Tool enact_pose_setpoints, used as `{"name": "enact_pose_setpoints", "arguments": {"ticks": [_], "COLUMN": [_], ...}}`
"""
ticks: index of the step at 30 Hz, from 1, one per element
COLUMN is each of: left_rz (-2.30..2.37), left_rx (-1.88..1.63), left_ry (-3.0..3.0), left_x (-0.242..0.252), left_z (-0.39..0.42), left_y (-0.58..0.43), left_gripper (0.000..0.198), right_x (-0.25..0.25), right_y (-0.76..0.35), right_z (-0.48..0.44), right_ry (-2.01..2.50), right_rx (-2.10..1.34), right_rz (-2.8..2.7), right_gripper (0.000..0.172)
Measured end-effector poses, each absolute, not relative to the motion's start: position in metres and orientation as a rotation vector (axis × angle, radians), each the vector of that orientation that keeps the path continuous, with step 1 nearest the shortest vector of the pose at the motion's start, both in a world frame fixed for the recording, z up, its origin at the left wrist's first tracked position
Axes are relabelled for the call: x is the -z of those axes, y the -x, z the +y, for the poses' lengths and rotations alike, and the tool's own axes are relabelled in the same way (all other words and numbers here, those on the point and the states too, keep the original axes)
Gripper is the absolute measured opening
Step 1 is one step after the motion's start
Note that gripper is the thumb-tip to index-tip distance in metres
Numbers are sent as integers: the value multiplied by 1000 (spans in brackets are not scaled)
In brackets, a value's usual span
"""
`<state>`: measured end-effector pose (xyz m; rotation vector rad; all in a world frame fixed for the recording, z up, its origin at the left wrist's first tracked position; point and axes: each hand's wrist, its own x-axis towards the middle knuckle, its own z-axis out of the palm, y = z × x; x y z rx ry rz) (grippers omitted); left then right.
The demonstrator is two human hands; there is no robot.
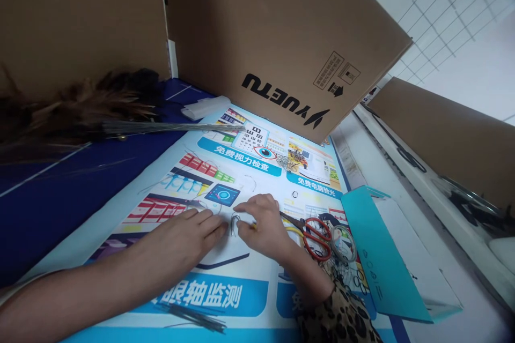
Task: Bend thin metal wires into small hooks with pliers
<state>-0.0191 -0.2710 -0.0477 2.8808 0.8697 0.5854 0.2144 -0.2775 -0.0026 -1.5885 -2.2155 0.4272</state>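
My left hand [203,233] rests low over the printed sheet, fingers curled and pressed together, thumb mostly hidden; what it holds, if anything, I cannot make out. Just right of its fingertips is a small cluster of thin bent wires [234,223]. My right hand [261,225] is on the other side of the wires, index finger and thumb apart around them without visibly gripping. Red-handled scissors [317,238] lie beside my right wrist, and a yellow-handled tool [295,230] runs partly beneath that hand. A bundle of straight dark wires [197,317] lies nearer me.
Long thin wires [173,127] and brown feathers [80,102] are at the left. A cardboard box [257,27] stands behind the sheet. On the right are a roll of clear tape [343,244], small black rings [359,280] and a teal box [372,257].
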Motion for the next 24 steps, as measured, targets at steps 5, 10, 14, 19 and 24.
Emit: {"name": "enact_pose_setpoints", "arguments": {"ticks": [5,10,14,19,24], "left_rz": [890,889,885,889,882], "left_rx": [-516,-536,-546,-485,-470], "left_ry": [-2904,-2898,-2890,-2913,-2920], "left_x": [46,48,49,44,45], "left_z": [-274,-274,-274,-274,-274], "left_y": [17,17,18,17,16], "left_gripper": [42,43,43,42,42], "right_x": [2,3,5,5,4], "right_y": [-211,-211,-211,-210,-210], "right_z": [-278,-278,-278,-278,-279], "right_ry": [1618,1605,1607,1591,1587], "right_rx": [-428,-418,-406,-414,-418], "right_rz": [-2210,-2202,-2201,-2201,-2203], "right_gripper": [31,29,27,26,26]}}
